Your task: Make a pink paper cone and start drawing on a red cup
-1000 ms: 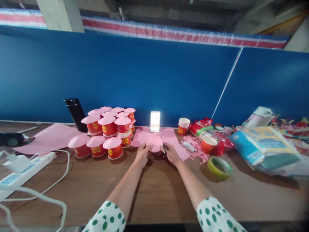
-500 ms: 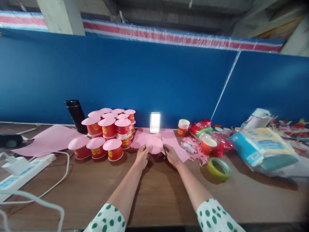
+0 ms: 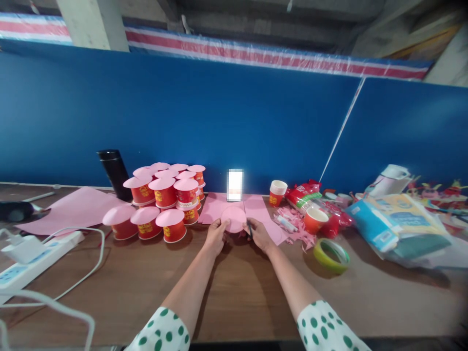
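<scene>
Both my hands rest on the wooden table (image 3: pixel 234 287) at its far middle. My left hand (image 3: pixel 216 235) pinches the left edge of a pink paper circle (image 3: pixel 234 218). My right hand (image 3: pixel 259 234) is closed round a thin dark tool (image 3: pixel 249 227), probably a pen or scissors, held at the circle's right edge. Pink paper sheets (image 3: pixel 256 209) lie under and behind the circle. To the left stands a cluster of red paper cups with pink paper tops (image 3: pixel 164 200).
A black flask (image 3: pixel 114 173) and a large pink sheet (image 3: pixel 73 209) lie far left, with a white power strip (image 3: pixel 32 258) and cables. At right are open red cups (image 3: pixel 314 219), pink scraps (image 3: pixel 292 224), a green tape roll (image 3: pixel 331 253) and plastic packages (image 3: pixel 398 224). A lit phone (image 3: pixel 234 184) leans against the blue partition.
</scene>
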`<state>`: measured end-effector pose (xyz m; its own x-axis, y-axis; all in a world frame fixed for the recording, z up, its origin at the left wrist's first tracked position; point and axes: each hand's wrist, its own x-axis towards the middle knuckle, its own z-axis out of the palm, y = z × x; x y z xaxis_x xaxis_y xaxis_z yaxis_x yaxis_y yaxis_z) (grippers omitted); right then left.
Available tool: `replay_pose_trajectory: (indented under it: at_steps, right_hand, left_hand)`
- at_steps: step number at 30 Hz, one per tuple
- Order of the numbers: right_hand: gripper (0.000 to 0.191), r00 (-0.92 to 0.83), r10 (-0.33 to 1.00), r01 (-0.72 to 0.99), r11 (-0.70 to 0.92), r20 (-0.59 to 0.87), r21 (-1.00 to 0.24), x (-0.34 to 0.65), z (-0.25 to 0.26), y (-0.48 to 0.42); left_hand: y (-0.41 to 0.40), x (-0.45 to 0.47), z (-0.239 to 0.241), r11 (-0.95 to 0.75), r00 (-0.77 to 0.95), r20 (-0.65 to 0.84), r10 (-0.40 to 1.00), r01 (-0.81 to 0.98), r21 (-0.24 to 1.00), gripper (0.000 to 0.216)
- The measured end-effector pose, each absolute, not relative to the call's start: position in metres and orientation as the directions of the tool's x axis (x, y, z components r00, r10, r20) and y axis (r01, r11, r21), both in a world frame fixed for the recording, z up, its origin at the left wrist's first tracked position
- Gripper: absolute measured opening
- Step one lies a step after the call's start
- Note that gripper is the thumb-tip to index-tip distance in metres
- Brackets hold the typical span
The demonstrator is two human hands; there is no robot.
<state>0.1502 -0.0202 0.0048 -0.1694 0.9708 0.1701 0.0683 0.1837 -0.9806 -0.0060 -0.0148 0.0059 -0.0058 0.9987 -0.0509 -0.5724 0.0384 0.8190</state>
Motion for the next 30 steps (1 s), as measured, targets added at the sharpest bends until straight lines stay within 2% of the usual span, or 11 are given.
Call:
replay_pose_trajectory:
  at_steps: [30]
  right_hand:
    - [0.039,-0.178,0.967,0.104,0.206,0.185,-0.973,0.1509,0.0035,-0.0202]
  left_hand:
    - [-0.0154,-0.0062,0.0057,0.052,0.012,-0.055,0.998,-0.568,0.822,0.041]
